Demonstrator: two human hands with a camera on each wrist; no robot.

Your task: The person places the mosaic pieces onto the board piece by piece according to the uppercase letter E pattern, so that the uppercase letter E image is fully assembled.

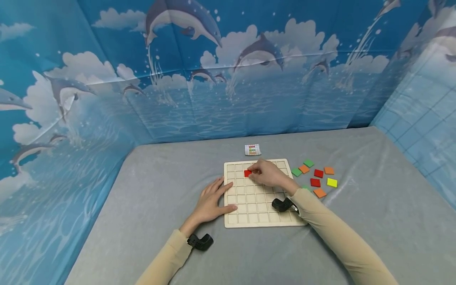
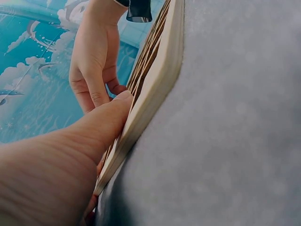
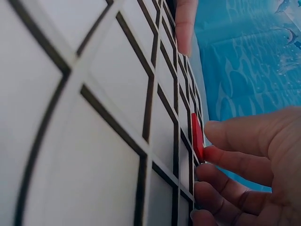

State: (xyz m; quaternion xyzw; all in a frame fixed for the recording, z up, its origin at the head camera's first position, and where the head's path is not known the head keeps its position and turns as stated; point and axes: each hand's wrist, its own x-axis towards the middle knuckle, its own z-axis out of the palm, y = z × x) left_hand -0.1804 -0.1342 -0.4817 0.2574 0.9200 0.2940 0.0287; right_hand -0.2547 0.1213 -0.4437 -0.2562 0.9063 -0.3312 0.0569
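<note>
A square wooden grid board (image 1: 251,196) lies flat on the grey-covered table. My left hand (image 1: 210,201) rests at the board's left edge with fingers spread; in the left wrist view its thumb (image 2: 110,117) lies over the rim. At the upper part of the grid, my right hand (image 1: 267,173) has its bent thumb and index finger at the right side of a red square tile (image 1: 247,173). In the right wrist view that red tile (image 3: 196,136) sits at a cell, slightly proud of the grid, between thumb and index fingertips. Its far edge is partly hidden.
Right of the board lie loose tiles: green (image 1: 308,163), orange (image 1: 329,170), red (image 1: 315,182) and yellow (image 1: 332,183). Behind the board is a small card (image 1: 252,149) with a coloured grid pattern. A dolphin-print curtain (image 1: 213,107) closes off the back and sides.
</note>
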